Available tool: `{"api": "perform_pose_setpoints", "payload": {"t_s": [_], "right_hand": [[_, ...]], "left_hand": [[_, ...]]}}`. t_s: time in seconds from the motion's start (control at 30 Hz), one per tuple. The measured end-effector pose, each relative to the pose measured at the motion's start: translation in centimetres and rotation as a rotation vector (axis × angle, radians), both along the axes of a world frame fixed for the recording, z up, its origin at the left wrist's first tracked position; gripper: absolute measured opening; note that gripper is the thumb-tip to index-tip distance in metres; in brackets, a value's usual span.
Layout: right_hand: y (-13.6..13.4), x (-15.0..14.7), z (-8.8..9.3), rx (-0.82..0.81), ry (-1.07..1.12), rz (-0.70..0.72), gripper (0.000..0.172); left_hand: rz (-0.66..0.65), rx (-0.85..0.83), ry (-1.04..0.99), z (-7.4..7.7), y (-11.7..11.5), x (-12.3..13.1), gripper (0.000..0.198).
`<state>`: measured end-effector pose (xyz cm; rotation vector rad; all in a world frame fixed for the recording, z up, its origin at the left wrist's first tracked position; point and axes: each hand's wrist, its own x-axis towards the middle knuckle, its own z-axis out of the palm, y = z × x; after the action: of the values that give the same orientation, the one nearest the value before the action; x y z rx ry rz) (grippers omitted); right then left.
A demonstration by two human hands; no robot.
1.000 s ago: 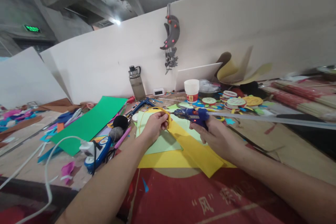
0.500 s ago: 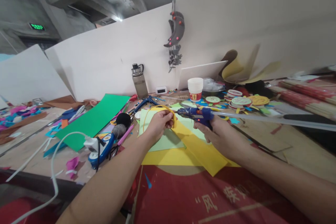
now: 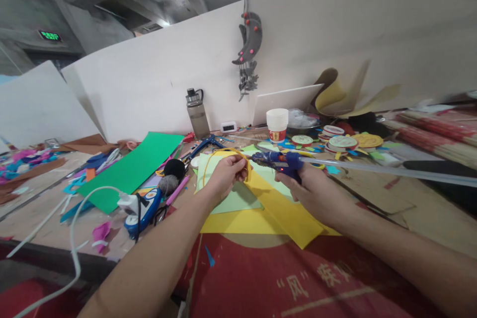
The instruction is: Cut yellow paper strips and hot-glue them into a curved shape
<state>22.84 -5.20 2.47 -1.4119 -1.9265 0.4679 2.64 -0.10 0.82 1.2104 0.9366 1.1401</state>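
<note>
My left hand (image 3: pixel 228 175) pinches a curved yellow strip (image 3: pixel 249 171) between thumb and fingers, over light green sheets (image 3: pixel 236 200). A thin yellow loop runs out behind that hand. My right hand (image 3: pixel 316 191) is wrapped round a blue hot glue gun (image 3: pixel 276 160), its small red light lit. A long clear glue stick (image 3: pixel 387 170) sticks out of the gun's back toward the right. The nozzle points left, close to the strip; whether it touches, I cannot tell. A wide yellow band (image 3: pixel 288 216) slants down from the strip over a yellow sheet (image 3: pixel 238 222).
A blue power strip (image 3: pixel 143 216) with a white cable lies left, near a green sheet (image 3: pixel 130 171). A water bottle (image 3: pixel 198 117), paper cups (image 3: pixel 277 124) and ribbon rolls (image 3: pixel 341 143) stand farther back. A red board (image 3: pixel 253 278) lies in front.
My hands, the yellow strip and the glue gun stay almost where they were. The view has shifted very slightly.
</note>
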Motion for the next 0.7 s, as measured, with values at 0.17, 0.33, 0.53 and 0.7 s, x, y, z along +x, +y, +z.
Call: {"api": "perform_pose_setpoints", "payload": {"t_s": [0.17, 0.33, 0.53, 0.7], "right_hand": [[0.09, 0.01, -0.22, -0.005, -0.001, 0.001, 0.029], [-0.01, -0.07, 0.13, 0.005, -0.025, 0.010, 0.027], [-0.21, -0.15, 0.58, 0.037, -0.051, 0.020, 0.027], [-0.17, -0.15, 0.66, 0.064, -0.054, 0.043, 0.028]], "left_hand": [[0.020, 0.005, 0.010, -0.12, 0.13, -0.03, 0.031], [0.060, 0.024, 0.072, -0.60, 0.48, -0.14, 0.028], [0.095, 0.123, 0.241, -0.89, 0.70, -0.23, 0.019], [0.102, 0.134, 0.300, -0.70, 0.55, -0.20, 0.020]]}}
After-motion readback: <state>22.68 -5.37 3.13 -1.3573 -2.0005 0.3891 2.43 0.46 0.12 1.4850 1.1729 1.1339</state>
